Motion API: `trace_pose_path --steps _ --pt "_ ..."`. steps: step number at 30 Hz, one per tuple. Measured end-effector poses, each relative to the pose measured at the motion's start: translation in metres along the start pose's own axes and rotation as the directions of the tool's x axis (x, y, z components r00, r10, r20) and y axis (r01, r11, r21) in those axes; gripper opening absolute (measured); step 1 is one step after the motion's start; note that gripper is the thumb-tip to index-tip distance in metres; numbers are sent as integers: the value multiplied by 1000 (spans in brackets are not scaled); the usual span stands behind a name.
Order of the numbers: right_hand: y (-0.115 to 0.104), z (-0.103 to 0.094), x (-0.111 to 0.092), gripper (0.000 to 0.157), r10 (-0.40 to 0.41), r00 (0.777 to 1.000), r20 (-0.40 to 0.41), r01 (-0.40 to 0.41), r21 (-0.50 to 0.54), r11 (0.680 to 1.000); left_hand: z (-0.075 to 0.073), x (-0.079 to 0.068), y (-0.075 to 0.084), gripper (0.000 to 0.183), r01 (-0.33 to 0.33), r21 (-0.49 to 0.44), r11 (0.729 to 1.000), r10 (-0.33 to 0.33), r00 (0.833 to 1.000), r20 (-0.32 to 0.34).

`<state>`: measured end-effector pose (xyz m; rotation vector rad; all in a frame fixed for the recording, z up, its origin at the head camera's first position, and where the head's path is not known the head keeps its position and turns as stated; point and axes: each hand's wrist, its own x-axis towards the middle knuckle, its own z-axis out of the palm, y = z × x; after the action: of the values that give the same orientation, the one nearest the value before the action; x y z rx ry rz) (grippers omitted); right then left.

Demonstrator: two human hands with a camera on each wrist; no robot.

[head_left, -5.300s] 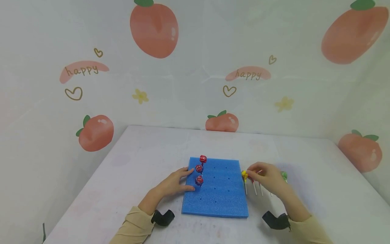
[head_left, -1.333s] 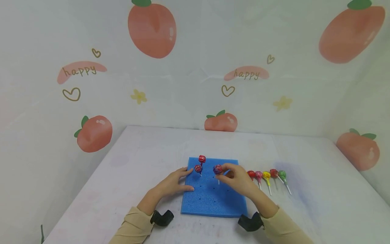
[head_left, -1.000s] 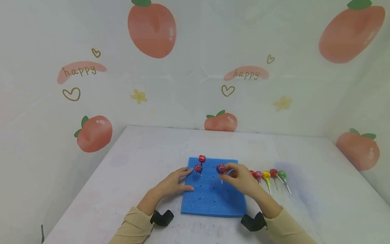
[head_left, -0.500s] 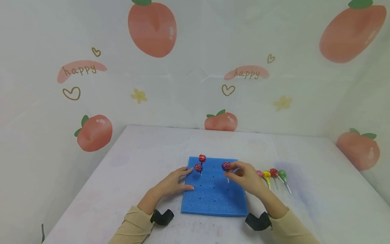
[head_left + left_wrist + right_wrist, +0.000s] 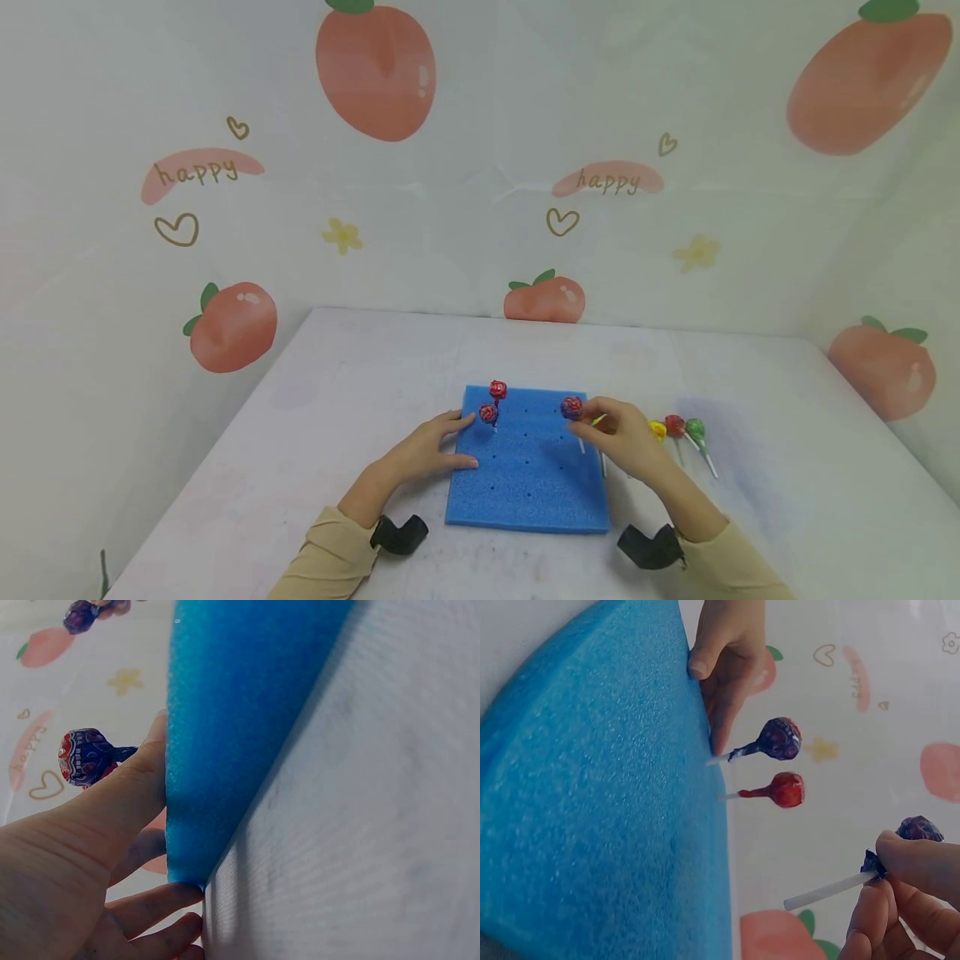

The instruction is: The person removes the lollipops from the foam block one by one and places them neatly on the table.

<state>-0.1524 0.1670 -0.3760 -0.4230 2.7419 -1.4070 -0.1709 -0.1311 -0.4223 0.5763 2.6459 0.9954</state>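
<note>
Two wrapped lollipops stand upright in the blue foam board (image 5: pixel 525 508) near its back left: a red one (image 5: pixel 498 389) and a blue-and-red one (image 5: pixel 488 413). With thumb and fingers my right hand (image 5: pixel 626 442) pinches another blue-and-red lollipop (image 5: pixel 572 407) just below its head. Its white stick points down over the board's right side; in the right wrist view the stick end (image 5: pixel 791 904) is apart from the foam. My left hand (image 5: pixel 420 450) rests on the board's left edge, fingers and thumb extended and spread.
Right of the board, loose lollipops lie on the white table (image 5: pixel 750 533): yellow (image 5: pixel 657 429), red (image 5: pixel 674 426) and green (image 5: pixel 696 430). Others are partly hidden behind my right hand. Rows of small holes dot the foam. A fruit-print backdrop (image 5: pixel 480 167) stands behind the table.
The front one of three standing lollipops has left the foam and is in my right hand, which has carried it rightward across the board. My left hand has stayed in place.
</note>
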Motion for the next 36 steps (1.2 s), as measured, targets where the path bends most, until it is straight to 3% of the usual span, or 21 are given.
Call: trace_pose_path --steps 36 --pt "21 -28 -12 20 86 992 -87 -94 -84 992 2 1 -3 74 0 1 1000 0 1000 -4"
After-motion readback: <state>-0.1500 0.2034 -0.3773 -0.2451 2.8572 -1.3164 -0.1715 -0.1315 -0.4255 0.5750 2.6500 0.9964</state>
